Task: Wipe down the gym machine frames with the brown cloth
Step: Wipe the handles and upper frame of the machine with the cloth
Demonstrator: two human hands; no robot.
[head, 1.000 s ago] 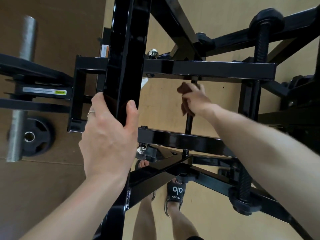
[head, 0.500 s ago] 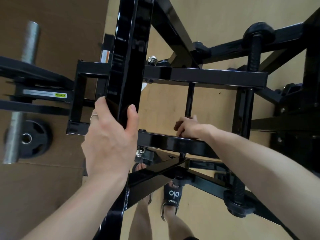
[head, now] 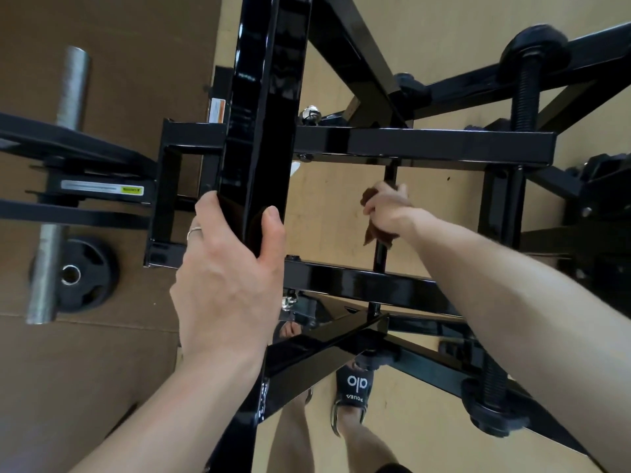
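Between the two black crossbars, my right hand (head: 387, 209) is curled round a thin upright rod (head: 379, 257), with the brown cloth (head: 379, 235) bunched inside the fist. A corner of the cloth pokes out above my knuckles and a bigger fold hangs out below my palm, against the rod. The rod runs from the upper crossbar (head: 423, 145) down to the lower crossbar (head: 358, 285), and my fist sits roughly midway along it, clear of both bars.

My left hand (head: 227, 278) grips the wide glossy post (head: 263, 131) that rises through the middle of the view. The thumb presses one face of the post and the fingers wrap the other side, with a ring (head: 194, 231) on one finger.

Off to the left, a grey steel sleeve (head: 56, 186) crosses the frame's side arms, and a black weight plate (head: 76, 274) lies flat on the brown floor mat (head: 102, 363) just beside it. A warning label (head: 102, 190) sits on one of the side arms. To the right, a black threaded rod (head: 527, 93) with a round cap stands beyond the upper crossbar.

Down below, under the frame, I can see my sandal (head: 353, 390) on the tan floor (head: 426, 435).
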